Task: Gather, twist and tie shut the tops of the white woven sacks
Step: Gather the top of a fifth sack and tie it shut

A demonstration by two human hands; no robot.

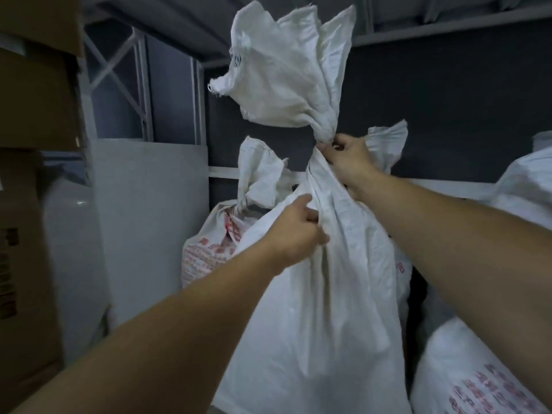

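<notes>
A tall white woven sack (322, 309) stands right in front of me. Its top is gathered into a twisted neck (324, 134), and the loose cloth above it (286, 70) flares upward. My right hand (348, 164) pinches the sack just under the neck. My left hand (294, 231) grips a fold of the sack's upper side, lower down. Behind it to the left stands a second white sack (215, 249) with red print, its top bunched and closed.
Stacked cardboard boxes (33, 174) rise at the left edge. A white panel (149, 219) leans against grey metal shelving (140, 85) behind. More white sacks lie at the right (522, 189) and lower right (478, 377).
</notes>
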